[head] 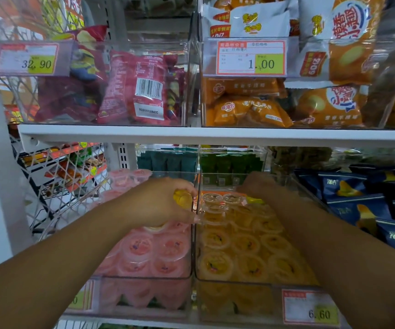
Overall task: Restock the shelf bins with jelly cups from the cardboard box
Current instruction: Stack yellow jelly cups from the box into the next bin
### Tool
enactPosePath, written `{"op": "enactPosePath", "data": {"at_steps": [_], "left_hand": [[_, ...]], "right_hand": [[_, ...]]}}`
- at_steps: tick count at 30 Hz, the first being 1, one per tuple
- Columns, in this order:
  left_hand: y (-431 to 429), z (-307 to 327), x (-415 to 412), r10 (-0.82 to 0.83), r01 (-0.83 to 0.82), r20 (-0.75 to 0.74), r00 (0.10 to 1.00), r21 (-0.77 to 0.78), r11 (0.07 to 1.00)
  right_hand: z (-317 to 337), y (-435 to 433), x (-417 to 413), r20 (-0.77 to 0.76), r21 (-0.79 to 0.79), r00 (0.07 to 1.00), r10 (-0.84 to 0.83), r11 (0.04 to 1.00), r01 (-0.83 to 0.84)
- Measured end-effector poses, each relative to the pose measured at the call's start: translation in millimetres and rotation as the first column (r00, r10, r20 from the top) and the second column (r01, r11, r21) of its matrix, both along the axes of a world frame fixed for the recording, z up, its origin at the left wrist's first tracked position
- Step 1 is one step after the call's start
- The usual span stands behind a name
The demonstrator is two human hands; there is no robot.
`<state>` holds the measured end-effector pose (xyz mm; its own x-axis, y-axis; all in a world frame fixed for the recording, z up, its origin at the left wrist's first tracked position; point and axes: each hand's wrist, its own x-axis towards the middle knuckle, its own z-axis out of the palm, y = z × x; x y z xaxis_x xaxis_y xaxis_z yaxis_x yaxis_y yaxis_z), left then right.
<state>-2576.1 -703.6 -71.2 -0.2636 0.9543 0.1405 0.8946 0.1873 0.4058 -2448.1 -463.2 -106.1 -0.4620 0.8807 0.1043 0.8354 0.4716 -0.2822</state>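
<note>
Two clear shelf bins sit side by side on the lower shelf. The left bin [144, 280] holds pink jelly cups [141, 248]; the right bin [258, 284] holds several yellow jelly cups [246, 243]. My left hand [165, 200] hovers over the divider between the bins and grips a yellow jelly cup [182, 198]. My right hand [255, 186] reaches deep into the back of the right bin, above the yellow cups; its fingers are hidden behind the wrist. The cardboard box is out of view.
An upper shelf board [215, 135] hangs close above my hands, carrying clear bins of red snack bags [132, 91] and orange packets [246, 108]. Blue snack bags [362, 200] fill the bin to the right. A white wire rack [56, 184] stands at the left.
</note>
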Motion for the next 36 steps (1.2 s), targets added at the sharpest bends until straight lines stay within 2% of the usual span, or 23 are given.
{"op": "enactPosePath", "data": {"at_steps": [2, 5, 7, 10, 13, 17, 21, 26, 28, 33, 35, 36], "left_hand": [[1.8, 2.4, 0.5, -0.004, 0.004, -0.022, 1.000, -0.015, 1.000], [4.4, 5.4, 2.6, -0.015, 0.013, -0.064, 0.998, -0.033, 0.999], [4.6, 6.5, 4.3, -0.020, 0.016, -0.077, 0.997, -0.046, 0.999], [4.4, 5.4, 3.8, -0.015, 0.012, -0.077, 0.997, -0.040, 0.999], [3.8, 4.2, 2.8, -0.007, 0.005, -0.048, 0.999, -0.036, 0.999], [4.1, 3.3, 1.7, -0.005, 0.003, -0.047, 0.999, -0.054, 0.999], [5.0, 1.4, -1.6, -0.007, 0.005, -0.027, 1.000, -0.060, 0.998], [6.1, 0.3, -3.8, -0.004, 0.003, -0.013, 1.000, -0.078, 0.997], [7.2, 0.7, -3.2, 0.001, -0.001, -0.008, 1.000, -0.077, 0.997], [8.8, 1.3, -3.3, -0.022, 0.023, 0.014, 1.000, -0.047, 0.999], [10.5, 4.4, -0.7, -0.051, 0.051, 0.003, 0.999, -0.034, 0.998], [13.0, 5.9, 1.0, -0.065, 0.065, 0.001, 0.998, -0.025, 0.998]], "right_hand": [[18.7, -7.7, 11.8, 0.077, -0.020, 0.994, 0.080, 0.997, -0.079], [42.2, -31.0, 31.1, 0.047, -0.384, 0.980, 0.192, 0.910, -0.160], [45.5, -47.1, 37.5, 0.097, -0.478, 0.955, 0.280, 0.855, -0.202], [39.2, -58.3, 36.4, 0.142, -0.400, 0.939, 0.313, 0.886, -0.235], [41.6, -43.9, 32.6, 0.066, -0.308, 0.961, 0.270, 0.921, -0.238], [36.5, -9.9, 31.7, -0.052, -0.181, 0.996, 0.067, 0.981, -0.075], [6.5, 2.8, 28.8, 0.026, -0.018, 0.999, -0.021, 1.000, 0.022], [-6.7, 7.7, 31.3, 0.037, -0.136, 0.999, 0.027, 0.990, -0.022], [-7.1, 3.8, 35.8, -0.016, -0.155, 0.998, 0.058, 0.986, -0.060], [20.0, -10.4, 46.3, 0.062, -0.085, 0.989, 0.136, 0.988, -0.131], [32.8, -15.1, 49.7, -0.027, -0.067, 0.987, 0.157, 0.985, -0.158], [37.1, -18.8, 52.0, -0.135, -0.110, 0.976, 0.173, 0.976, -0.188]]}}
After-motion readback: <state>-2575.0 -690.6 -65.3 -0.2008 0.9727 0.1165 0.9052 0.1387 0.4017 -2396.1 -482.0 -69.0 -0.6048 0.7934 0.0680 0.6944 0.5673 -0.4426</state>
